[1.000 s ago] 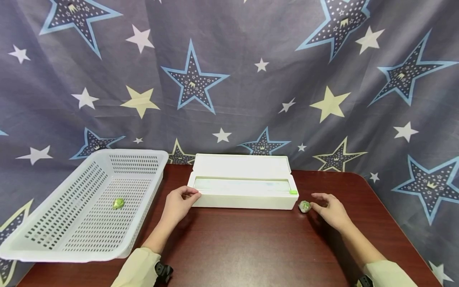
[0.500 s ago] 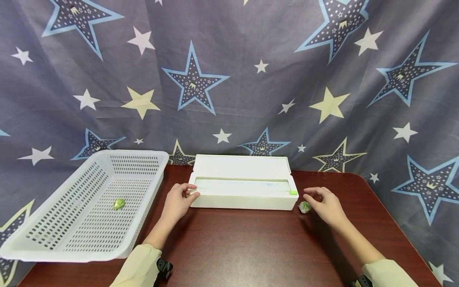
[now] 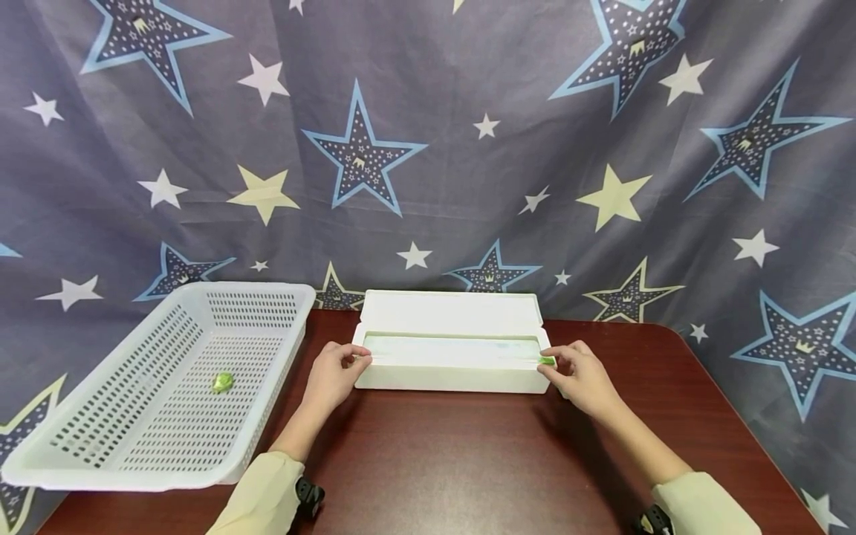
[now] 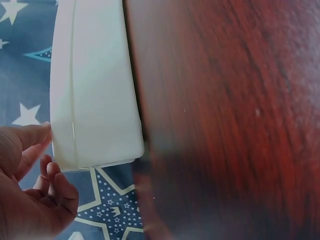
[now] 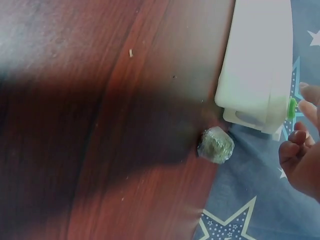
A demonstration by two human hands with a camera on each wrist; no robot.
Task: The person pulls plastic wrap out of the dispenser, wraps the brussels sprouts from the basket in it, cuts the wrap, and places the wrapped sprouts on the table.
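A long white cling film box (image 3: 448, 380) stands with its lid folded back, and clear film (image 3: 455, 348) lies across its opening. At the box's left front corner my left hand (image 3: 332, 379) pinches with thumb and index finger, apparently on the film's edge. My right hand (image 3: 585, 379) is at the right end, thumb and index finger either side of the green slider (image 5: 292, 107); whether they pinch the slider or film is unclear. A round green thing wrapped in film (image 5: 216, 145) lies on the table near the box's right end, hidden behind my right hand in the head view.
A white perforated plastic basket (image 3: 157, 481) stands at the left, with a small green wrapped piece (image 3: 223, 382) inside. A dark red-brown wooden table (image 3: 468, 461) lies under everything. Behind it hangs a grey star-patterned cloth (image 3: 428, 223).
My right hand has let go of the wrapped green thing and moved left to the slider end of the box. The left hand has stayed at the box's left corner.
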